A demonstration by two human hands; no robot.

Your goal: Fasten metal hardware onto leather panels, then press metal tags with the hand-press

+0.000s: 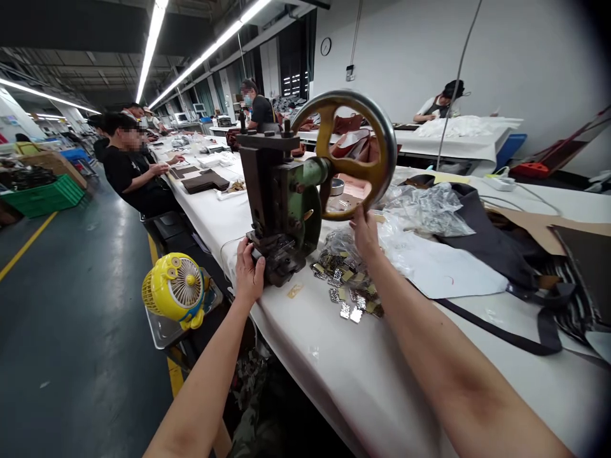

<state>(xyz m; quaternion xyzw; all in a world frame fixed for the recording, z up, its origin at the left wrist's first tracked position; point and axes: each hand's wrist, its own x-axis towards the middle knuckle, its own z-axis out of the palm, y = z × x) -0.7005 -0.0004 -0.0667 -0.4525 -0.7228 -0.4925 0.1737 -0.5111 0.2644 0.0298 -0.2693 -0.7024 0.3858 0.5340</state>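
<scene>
"Right hand (366, 236) is curled around the bottom of the big round wheel with yellow spokes and a shiny metal rim (353, 166). And the left hand (249, 273)?"

"It's bent against the low front of the green and black metal press (267, 184). I can't tell if it grips anything."

"Where's the press?"

"By the left edge of the long white-topped table (324, 362)."

"What could go wrong?"

"If the wheel turns with the left hand that close, it might get pinched."

"And the heap of small, flat, silver and brass-coloured metal bits (344, 280)?"

"Right of the press, farther from that edge. The right arm (443, 356) is near, so a bump could scatter them."
</scene>
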